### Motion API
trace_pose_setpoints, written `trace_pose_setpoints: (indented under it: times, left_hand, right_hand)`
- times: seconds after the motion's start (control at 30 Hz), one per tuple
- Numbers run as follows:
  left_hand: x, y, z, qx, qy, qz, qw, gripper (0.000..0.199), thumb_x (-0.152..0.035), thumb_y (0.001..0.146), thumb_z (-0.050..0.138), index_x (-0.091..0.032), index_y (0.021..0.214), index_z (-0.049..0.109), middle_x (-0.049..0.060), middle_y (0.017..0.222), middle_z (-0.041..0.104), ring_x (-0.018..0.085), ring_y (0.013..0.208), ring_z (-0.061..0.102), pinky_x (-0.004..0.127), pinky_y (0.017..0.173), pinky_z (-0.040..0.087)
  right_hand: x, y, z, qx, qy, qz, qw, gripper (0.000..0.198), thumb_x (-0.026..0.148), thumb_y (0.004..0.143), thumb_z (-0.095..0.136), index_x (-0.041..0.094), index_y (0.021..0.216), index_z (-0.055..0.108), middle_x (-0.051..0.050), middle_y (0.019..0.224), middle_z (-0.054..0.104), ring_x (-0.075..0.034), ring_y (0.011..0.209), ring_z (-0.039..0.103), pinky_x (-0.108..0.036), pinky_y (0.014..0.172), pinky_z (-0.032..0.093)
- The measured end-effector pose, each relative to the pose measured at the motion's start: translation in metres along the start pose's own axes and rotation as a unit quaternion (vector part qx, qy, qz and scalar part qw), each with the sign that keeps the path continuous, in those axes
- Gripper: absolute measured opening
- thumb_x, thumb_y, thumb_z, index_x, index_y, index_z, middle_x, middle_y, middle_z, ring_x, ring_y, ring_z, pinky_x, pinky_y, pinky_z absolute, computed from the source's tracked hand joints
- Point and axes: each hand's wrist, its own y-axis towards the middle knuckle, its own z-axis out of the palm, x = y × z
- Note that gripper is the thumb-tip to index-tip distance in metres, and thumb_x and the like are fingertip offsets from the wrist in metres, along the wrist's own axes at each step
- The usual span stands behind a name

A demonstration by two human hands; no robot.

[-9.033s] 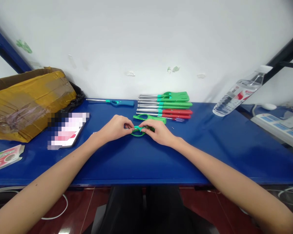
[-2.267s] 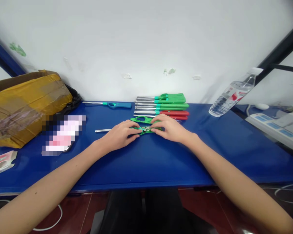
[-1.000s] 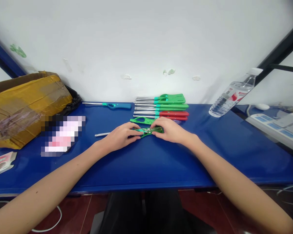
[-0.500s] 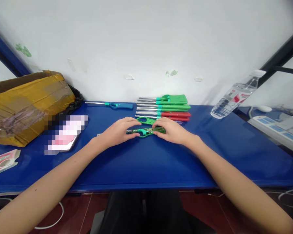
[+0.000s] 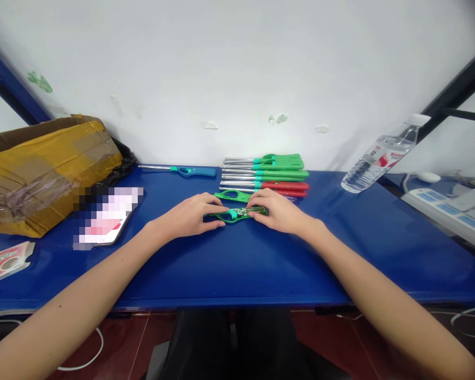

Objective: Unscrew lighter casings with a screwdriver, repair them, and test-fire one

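Observation:
An opened green gas lighter lies in front of me, its inner parts and a turquoise collar exposed in the casing. My left hand grips its left end, with the thumb on the near side and the fingers over the far side. At the right end, my right hand pinches the handle, where a greenish clear part shows under the fingertips. Just behind lies a loose green casing half with a trigger opening, partly covered by my fingers. The lighter's metal tube is mostly hidden by my left hand.
Several green lighters and red lighters lie in a row by the wall. A blue lighter is left of them. A taped carton and a phone stand left; a water bottle and power strip are right.
My left thumb and fingers have shifted slightly left along the lighter, showing more of the turquoise collar. My right hand has barely moved.

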Motion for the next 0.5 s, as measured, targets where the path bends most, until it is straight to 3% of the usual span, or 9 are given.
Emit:
trace_pose_setpoints:
  times: [0.27,0.5]
  left_hand:
    - [0.002,0.001,-0.002,-0.016,-0.028,-0.021,0.999,0.033,-0.034,0.096,0.051,-0.023,0.125,0.065,0.009,0.121,0.065,0.024,0.111,0.061,0.038,0.095,0.05]
    - [0.007,0.0,-0.011,-0.015,-0.005,-0.002,1.0,0.024,-0.031,0.095,0.053,-0.022,0.098,0.075,0.006,0.106,0.07,0.02,0.094,0.066,0.033,0.086,0.051]
  right_hand:
    - [0.0,0.0,0.001,-0.002,-0.004,0.0,1.0,0.017,0.027,0.091,0.058,0.018,0.101,0.069,-0.01,0.105,0.067,-0.025,0.098,0.06,-0.041,0.089,0.05]
    - [0.0,-0.001,0.001,-0.004,-0.005,0.0,1.0,0.018,0.028,0.092,0.058,0.017,0.101,0.07,-0.01,0.106,0.067,-0.025,0.099,0.059,-0.041,0.09,0.05]
